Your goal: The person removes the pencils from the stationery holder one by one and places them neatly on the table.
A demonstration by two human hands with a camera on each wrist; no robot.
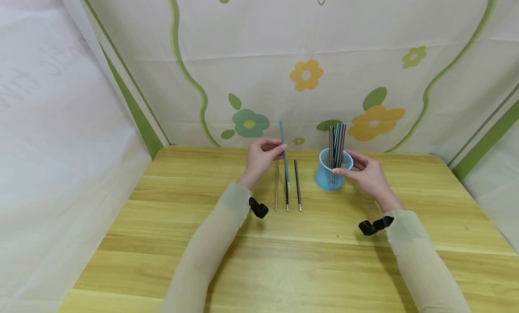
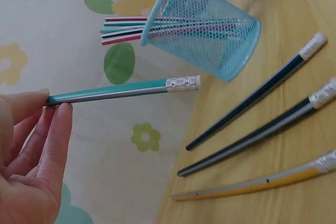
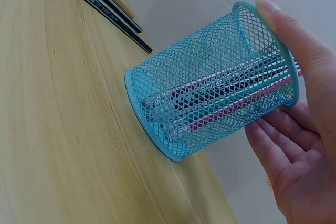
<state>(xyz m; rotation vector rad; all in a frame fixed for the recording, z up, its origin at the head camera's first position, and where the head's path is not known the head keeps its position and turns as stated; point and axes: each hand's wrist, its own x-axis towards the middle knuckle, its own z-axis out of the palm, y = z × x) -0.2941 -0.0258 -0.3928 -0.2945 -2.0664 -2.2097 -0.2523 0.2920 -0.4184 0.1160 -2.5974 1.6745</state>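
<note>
My left hand (image 1: 259,159) pinches a blue-green pencil (image 2: 115,93) between thumb and fingertips. The white eraser end points down in the head view, above the pencils on the table. With thumb at the rim and fingers around the far side, my right hand (image 1: 368,177) holds a light-blue mesh pencil cup (image 3: 205,66). Several pencils (image 1: 337,144) in dark, teal and red stand inside the cup, eraser ends at its bottom. On the table between the hands lie a yellow pencil (image 2: 252,183) and two black pencils, one in the middle (image 2: 247,135) and one nearer the cup (image 2: 257,95).
The wooden table (image 1: 259,268) runs back to a white cloth backdrop (image 1: 259,92) printed with flowers and leaves. More white cloth (image 1: 61,146) hangs at the left side. A black wrist mount (image 1: 258,208) sits on the left sleeve, another black mount (image 1: 375,225) on the right.
</note>
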